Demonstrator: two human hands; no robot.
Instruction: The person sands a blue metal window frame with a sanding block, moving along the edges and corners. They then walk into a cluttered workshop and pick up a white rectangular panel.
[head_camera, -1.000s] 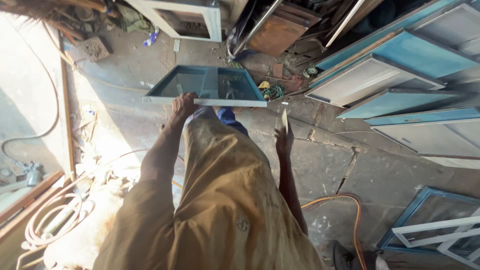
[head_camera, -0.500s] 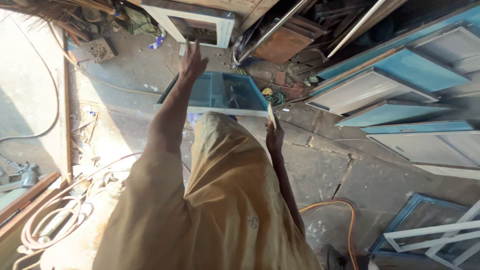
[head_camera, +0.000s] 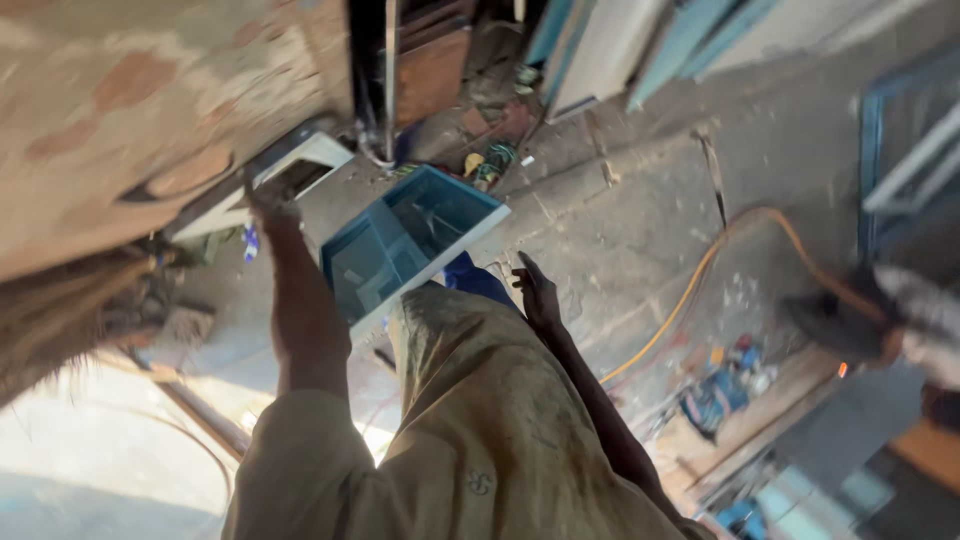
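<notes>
blue framed panel, carried at waist height over a workshop floor

item: blue framed panel (head_camera: 410, 248), rectangular, with a pale edge rail and what looks like a glazed or sheet infill. position: held out ahead of the person's body, tilted, above the concrete floor (head_camera: 640, 230), clear of it.

handling, as judged: stiff and bulky, probably moderately heavy; the infill looks fragile if it is glass, so best gripped on the frame rails at opposite sides, never on the pane; painted edges could be slick.

left hand (head_camera: 272, 212): raised at the panel's far left corner, fingers blurred; seems closed on or against the frame edge, though the actual grip cannot be told.

right hand (head_camera: 535, 292): fingers loosely spread, just beside the panel's near right corner; whether it touches or holds the rail cannot be told.

surroundings: orange hose (head_camera: 700, 290) curving across the floor; white frame (head_camera: 290, 170) lying beyond the panel; further blue frames (head_camera: 900, 150) leaning at right.
</notes>
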